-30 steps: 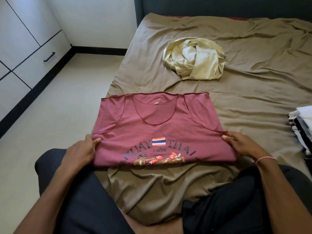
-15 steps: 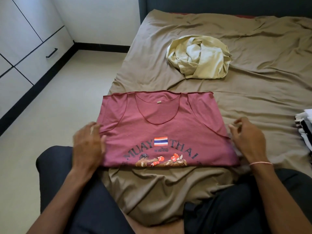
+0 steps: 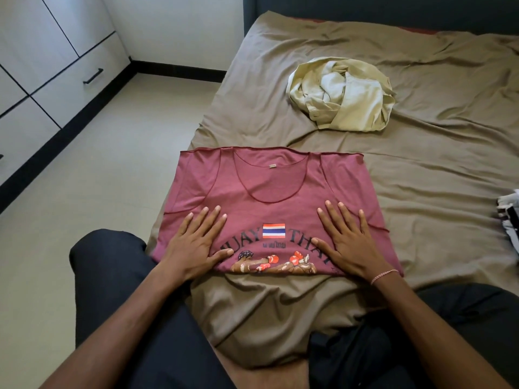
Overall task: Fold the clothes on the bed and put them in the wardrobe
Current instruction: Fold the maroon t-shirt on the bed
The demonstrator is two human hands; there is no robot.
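Both hands are laid flat, fingers straight and spread, nothing gripped: left hand (image 3: 196,244) on the left half of the maroon tank top (image 3: 269,186), right hand (image 3: 352,244) on its right half. The top is spread print-up on the olive sheet (image 3: 435,169) near the bed's foot. A pale yellow garment (image 3: 342,94) is seen crumpled farther up, well apart. Folded clothes (image 3: 509,217) are glimpsed at the right edge. White wardrobe fronts (image 3: 70,66) are seen at left.

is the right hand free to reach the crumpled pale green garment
Probably yes: the right hand lies flat on the red shirt, holding nothing, and only bare sheet separates it from the pale green garment, though a lean forward looks needed.
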